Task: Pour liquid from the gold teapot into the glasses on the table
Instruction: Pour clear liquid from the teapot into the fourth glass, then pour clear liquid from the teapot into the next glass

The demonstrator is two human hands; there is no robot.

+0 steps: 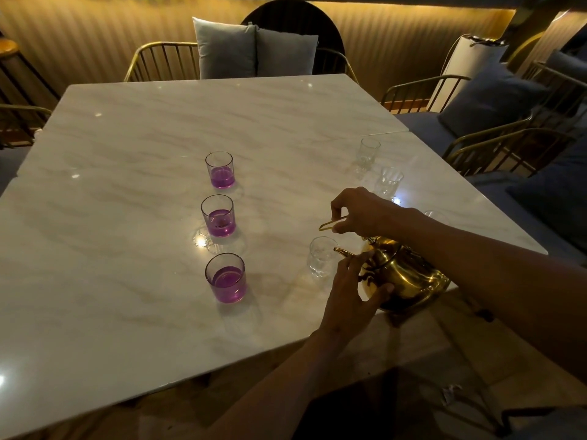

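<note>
— Marble table, dim gold-lit lounge, wire chairs round it. Where's the gold teapot?

— At the near right edge, spout over the nearest clear glass. Polished metal, so I'd judge it slick and, if full, heavy.

— And the grip?

— The right hand pinches the thin wire handle above it, thumb and forefinger closed on it. The left hand rests against the belly near the spout, fingers loosely curved, steadying.

— The glasses?

— Fragile. Three purple-filled tumblers stand well left; other clear glasses wait beyond.
</note>
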